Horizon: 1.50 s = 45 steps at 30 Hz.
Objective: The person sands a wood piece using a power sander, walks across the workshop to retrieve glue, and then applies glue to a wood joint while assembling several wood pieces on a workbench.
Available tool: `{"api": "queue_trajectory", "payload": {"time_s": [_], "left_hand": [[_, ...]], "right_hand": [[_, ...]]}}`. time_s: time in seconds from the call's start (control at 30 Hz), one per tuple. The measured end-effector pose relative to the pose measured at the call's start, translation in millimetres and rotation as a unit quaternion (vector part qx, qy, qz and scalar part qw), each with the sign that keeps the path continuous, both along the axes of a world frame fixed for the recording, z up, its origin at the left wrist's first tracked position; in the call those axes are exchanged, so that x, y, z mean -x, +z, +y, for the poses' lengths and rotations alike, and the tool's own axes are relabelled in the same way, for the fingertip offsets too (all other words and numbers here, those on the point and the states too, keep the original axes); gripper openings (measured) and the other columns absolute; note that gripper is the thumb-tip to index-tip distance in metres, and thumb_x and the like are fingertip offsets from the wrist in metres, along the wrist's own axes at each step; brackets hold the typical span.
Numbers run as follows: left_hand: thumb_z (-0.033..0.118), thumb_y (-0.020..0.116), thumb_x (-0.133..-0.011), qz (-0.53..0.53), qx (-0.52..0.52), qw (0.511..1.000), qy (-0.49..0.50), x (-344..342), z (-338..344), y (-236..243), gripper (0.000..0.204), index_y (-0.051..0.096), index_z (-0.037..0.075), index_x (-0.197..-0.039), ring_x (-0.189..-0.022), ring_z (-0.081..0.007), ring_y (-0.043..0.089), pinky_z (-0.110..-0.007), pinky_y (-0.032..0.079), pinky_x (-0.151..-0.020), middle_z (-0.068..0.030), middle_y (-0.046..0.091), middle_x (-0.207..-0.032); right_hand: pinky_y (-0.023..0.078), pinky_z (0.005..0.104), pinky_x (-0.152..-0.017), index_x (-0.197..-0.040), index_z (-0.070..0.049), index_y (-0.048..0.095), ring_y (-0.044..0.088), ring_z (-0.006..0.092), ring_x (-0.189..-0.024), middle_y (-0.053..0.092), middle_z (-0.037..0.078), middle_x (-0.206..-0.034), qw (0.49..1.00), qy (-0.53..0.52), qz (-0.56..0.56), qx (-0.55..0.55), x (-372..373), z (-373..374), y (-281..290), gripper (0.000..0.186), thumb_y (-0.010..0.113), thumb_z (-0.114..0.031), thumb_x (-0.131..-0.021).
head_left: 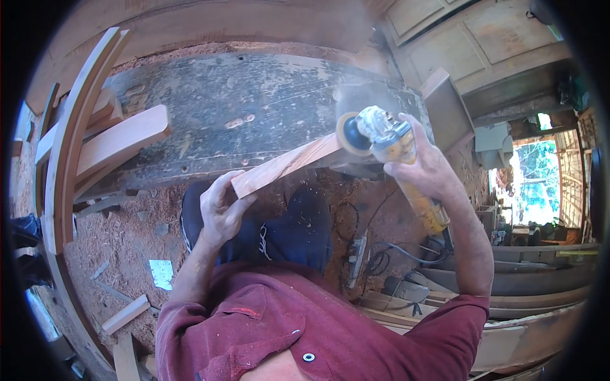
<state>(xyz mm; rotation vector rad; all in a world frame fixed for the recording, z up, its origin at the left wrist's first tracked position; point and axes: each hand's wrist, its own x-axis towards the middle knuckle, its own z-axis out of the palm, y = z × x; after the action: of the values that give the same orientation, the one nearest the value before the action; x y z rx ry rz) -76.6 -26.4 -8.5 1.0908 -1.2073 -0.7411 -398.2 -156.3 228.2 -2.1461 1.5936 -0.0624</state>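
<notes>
My left hand [222,206] grips the near end of a wooden board [286,164], thumb below and fingers above. The board slants up to the right, its far part over the front edge of a worn, dark workbench [248,95]. In my right hand [424,159] is a yellow angle grinder [395,143], held around its body with the fingers wrapped over it. Its round sanding disc [353,134] is at the board's far end; whether it touches the wood is hard to tell. Pale dust hangs around the disc.
Several cut wooden pieces [124,140] lie on the bench's left end, beside long upright strips [82,140]. A cord runs from the grinder toward a power strip [357,259] on the shaving-covered floor. Stacked planks [508,311] lie at the right, and panelled wood [483,44] stands behind.
</notes>
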Motion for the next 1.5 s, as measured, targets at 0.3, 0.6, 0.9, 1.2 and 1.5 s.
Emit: {"api": "queue_trajectory", "payload": {"time_s": [0.3,0.6,0.9,1.2,1.5], "left_hand": [[-0.001,0.08,-0.084,0.007,-0.018,1.0,-0.005,-3.3,3.3,-2.7,0.048,0.062,-0.006,-0.128,-0.105,-0.0195,0.07,-0.033,0.054,-0.093,-0.0156,0.074,-0.114],[0.001,0.079,-0.089,0.063,-0.019,0.997,0.031,9.9,0.4,-10.3,0.046,0.06,-0.006,-0.13,-0.109,-0.017,0.069,-0.032,0.054,-0.096,-0.0133,0.074,-0.115],[0.006,0.082,-0.086,0.011,0.045,0.998,0.045,5.3,-6.1,-4.2,0.045,0.065,-0.003,-0.126,-0.101,-0.0163,0.074,-0.031,0.058,-0.089,-0.014,0.077,-0.112],[0.007,0.084,-0.082,-0.032,0.017,0.999,0.037,1.0,-4.3,-6.0,0.046,0.066,-0.003,-0.123,-0.099,-0.0229,0.075,-0.033,0.058,-0.087,-0.0163,0.076,-0.109],[0.002,0.084,-0.081,-0.012,-0.021,1.0,0.004,-5.4,2.4,-0.2,0.048,0.065,-0.006,-0.124,-0.103,-0.0211,0.072,-0.033,0.055,-0.091,-0.0159,0.075,-0.111]], "right_hand": [[0.045,0.0409,-0.109,-0.156,-0.01,0.03,0.062,0.0352,-0.125,0.063,0.022,-0.133,0.992,-0.119,0.004,0.031,85.9,-64.5,-13.3,0.095,0.078,-0.038,-0.079],[0.05,0.0378,-0.103,-0.157,-0.002,0.028,0.062,0.0243,-0.118,0.061,0.018,-0.132,0.978,-0.13,-0.151,0.068,86.6,-23.2,-16.1,0.09,0.076,-0.019,-0.084],[0.048,0.0471,-0.11,-0.159,-0.009,0.02,0.061,0.0439,-0.128,0.059,0.03,-0.137,0.974,0.153,-0.081,-0.149,-115.8,81.0,2.4,0.104,0.084,-0.02,-0.078],[0.05,0.0487,-0.108,-0.16,-0.013,0.02,0.063,0.0433,-0.124,0.062,0.027,-0.134,0.989,0.102,-0.013,-0.103,-90.3,65.0,2.9,0.103,0.083,-0.018,-0.078],[0.048,0.0463,-0.109,-0.158,-0.012,0.024,0.064,0.0417,-0.124,0.065,0.027,-0.132,0.999,-0.027,-0.024,-0.02,11.9,5.7,-9.5,0.096,0.079,-0.023,-0.08]]}}
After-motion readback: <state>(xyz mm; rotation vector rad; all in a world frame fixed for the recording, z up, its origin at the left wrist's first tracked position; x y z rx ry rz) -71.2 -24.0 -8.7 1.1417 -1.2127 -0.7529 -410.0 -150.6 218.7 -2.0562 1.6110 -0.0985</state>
